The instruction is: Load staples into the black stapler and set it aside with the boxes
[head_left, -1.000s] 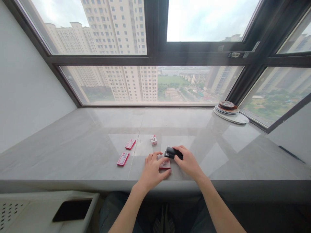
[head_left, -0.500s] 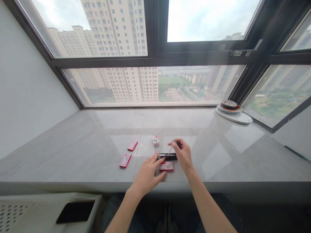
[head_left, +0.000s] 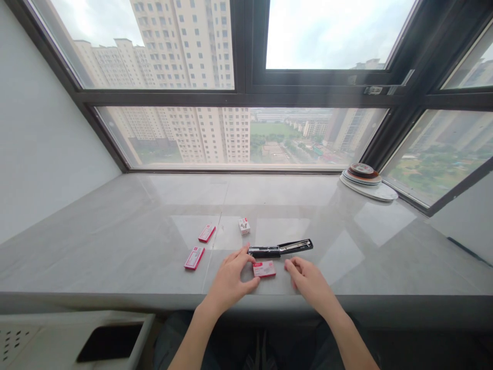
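Note:
A black stapler (head_left: 265,252) lies unfolded on the stone sill, its long silvery-lined arm (head_left: 296,246) stretched out to the right. My left hand (head_left: 230,277) rests with fingers apart at the stapler's left end, fingertips against or beside it. Its thumb and index finger spread around the left side of a red-and-white staple box (head_left: 264,269), which lies in front of the stapler. To the right of that box, my right hand (head_left: 308,282) hovers low with its fingers curled closed, apart from the stapler. No item shows in it.
Two more red-and-white boxes (head_left: 194,258) lie to the left. A small white box (head_left: 244,226) stands behind the stapler. Stacked plates (head_left: 368,191) sit in the far right corner by the window. The sill's front edge (head_left: 346,295) runs close to my wrists.
My right hand has come off the stapler and moved down and to the right. The stapler's arm, raised between its fingers before, now lies extended right. My left hand stays beside the stapler.

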The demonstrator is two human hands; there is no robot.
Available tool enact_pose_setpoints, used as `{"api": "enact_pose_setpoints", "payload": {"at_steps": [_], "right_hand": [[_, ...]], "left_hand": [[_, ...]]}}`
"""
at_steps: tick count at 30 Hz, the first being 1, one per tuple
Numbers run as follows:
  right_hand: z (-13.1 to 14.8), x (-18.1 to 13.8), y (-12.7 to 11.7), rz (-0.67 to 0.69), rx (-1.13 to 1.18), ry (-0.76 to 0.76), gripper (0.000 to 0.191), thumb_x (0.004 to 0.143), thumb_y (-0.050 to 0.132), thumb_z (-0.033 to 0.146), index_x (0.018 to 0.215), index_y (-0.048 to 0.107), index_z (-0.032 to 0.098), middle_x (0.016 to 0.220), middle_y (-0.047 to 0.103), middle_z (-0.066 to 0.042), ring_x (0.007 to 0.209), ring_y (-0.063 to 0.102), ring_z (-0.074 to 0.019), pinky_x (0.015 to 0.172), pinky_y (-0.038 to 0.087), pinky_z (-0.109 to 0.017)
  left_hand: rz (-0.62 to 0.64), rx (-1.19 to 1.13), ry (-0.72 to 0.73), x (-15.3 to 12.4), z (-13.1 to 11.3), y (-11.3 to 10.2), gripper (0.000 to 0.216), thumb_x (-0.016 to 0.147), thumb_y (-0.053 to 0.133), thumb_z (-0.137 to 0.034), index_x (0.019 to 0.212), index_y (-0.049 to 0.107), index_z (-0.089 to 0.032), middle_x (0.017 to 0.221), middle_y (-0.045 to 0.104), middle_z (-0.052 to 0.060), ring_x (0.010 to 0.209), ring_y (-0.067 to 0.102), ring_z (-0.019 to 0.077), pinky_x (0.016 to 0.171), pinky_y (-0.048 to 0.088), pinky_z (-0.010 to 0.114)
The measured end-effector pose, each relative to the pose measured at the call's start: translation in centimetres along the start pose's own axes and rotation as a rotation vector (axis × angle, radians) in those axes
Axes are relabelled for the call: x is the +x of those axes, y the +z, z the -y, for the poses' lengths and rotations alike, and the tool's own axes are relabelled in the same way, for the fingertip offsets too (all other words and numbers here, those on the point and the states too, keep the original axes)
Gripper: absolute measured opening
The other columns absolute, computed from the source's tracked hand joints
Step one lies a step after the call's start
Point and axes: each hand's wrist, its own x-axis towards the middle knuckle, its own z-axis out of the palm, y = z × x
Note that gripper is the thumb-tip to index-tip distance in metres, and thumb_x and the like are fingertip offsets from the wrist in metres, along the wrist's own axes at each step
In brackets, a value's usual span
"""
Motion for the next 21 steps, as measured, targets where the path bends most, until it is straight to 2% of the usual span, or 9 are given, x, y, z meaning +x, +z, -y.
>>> {"api": "enact_pose_setpoints", "payload": {"at_steps": [2,5,10,14,17,21], "right_hand": [[1.4,-0.2,2.1,0.102,0.022,-0.032,0.041,0.095,0.050,0.058,0.081,0.065,0.022,0.052,0.059,0.002,0.049,0.053,-0.0162,0.050,0.035,-0.027],[1.9,0.5,3.7,0.120,0.027,-0.007,0.038,0.091,0.056,0.056,0.080,0.065,0.021,0.055,0.062,0.001,0.048,0.050,-0.0152,0.047,0.029,-0.026],[0.5,1.1,1.7,0.059,-0.045,0.048,0.036,0.089,0.057,0.056,0.080,0.064,0.022,0.057,0.063,0.000,0.050,0.053,-0.0175,0.048,0.030,-0.028],[2.2,0.7,0.6,-0.073,-0.199,-0.067,0.030,0.093,0.054,0.053,0.094,0.065,0.025,0.053,0.057,0.003,0.053,0.054,-0.0196,0.054,0.032,-0.029],[4.5,0.9,1.8,-0.061,-0.232,-0.175,0.029,0.096,0.051,0.049,0.110,0.066,0.028,0.059,0.061,0.003,0.061,0.060,-0.0215,0.059,0.035,-0.030],[6.0,1.9,4.6,0.018,-0.234,-0.175,0.027,0.097,0.048,0.046,0.102,0.068,0.028,0.064,0.066,0.001,0.067,0.063,-0.0228,0.061,0.036,-0.031]], "left_hand": [[0.006,-0.012,0.006,0.1,0.0,-0.1,0.033,0.081,0.078,-0.031,0.112,0.066,-0.034,0.157,0.046,0.000,0.144,0.044,0.0272,0.118,0.040,0.047],[0.025,-0.055,0.008,0.1,0.3,-0.6,0.033,0.082,0.079,-0.032,0.112,0.067,-0.034,0.156,0.048,0.000,0.144,0.044,0.0273,0.120,0.039,0.046],[0.038,-0.049,0.037,-0.3,0.6,-1.0,0.029,0.084,0.075,-0.030,0.112,0.066,-0.034,0.157,0.047,-0.002,0.144,0.045,0.0256,0.119,0.041,0.040],[-0.014,0.031,0.054,-0.7,0.3,-0.5,0.033,0.084,0.072,-0.027,0.116,0.062,-0.031,0.159,0.043,0.000,0.145,0.043,0.0271,0.120,0.039,0.044],[-0.035,0.061,0.066,-0.9,0.1,-0.1,0.035,0.086,0.069,-0.028,0.120,0.060,-0.031,0.160,0.042,0.002,0.145,0.042,0.0275,0.121,0.038,0.048],[-0.023,0.071,0.074,-0.8,0.3,-0.2,0.037,0.086,0.070,-0.028,0.121,0.058,-0.032,0.159,0.042,0.004,0.145,0.043,0.0261,0.121,0.039,0.047]]}}
